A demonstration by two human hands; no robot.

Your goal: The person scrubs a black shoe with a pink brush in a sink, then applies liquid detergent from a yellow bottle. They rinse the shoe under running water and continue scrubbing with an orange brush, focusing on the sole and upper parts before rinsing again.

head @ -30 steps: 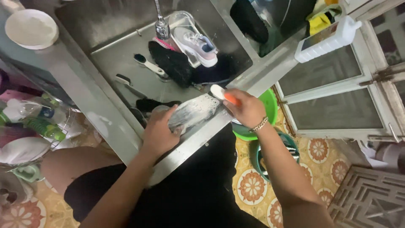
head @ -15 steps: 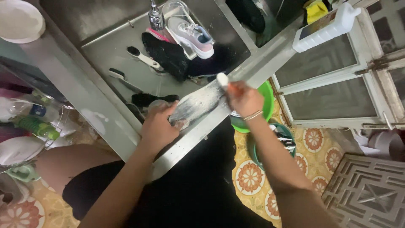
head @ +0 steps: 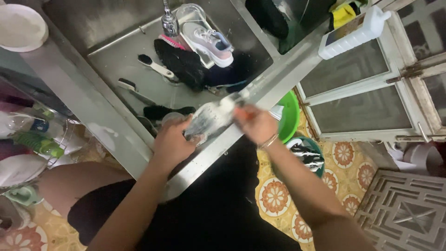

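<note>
Left hand [head: 173, 144] grips the near end of a grey, soapy insole [head: 209, 120], fingers curled over it, pinning it against the front rim of the steel sink [head: 204, 160]. Right hand [head: 254, 123], blurred with motion, is closed round a brush [head: 234, 106] with an orange-and-white handle; its head bears on the far end of the insole. The insole thus lies between my two hands, slanting up and to the right along the rim, touching both.

To do this step well, I judge that the left hand should hold the insole flat and hard against the rim so it cannot slide. The right should stroke along its length rather than across, away from the pinning fingers, with the bristles kept fully on the foam.

Just right of the right hand, below the rim, a green basin [head: 290, 116] sits on the patterned floor, with a darker tub [head: 310, 155] beside it.

Farther in, the sink bowl holds two loose brushes [head: 155, 66], dark cloth [head: 183, 62] and a pale sneaker [head: 207, 39] under the tap [head: 169, 21]. A white jug [head: 350, 32] rests on the far right ledge and a white bowl [head: 21, 28] on the far left.
</note>
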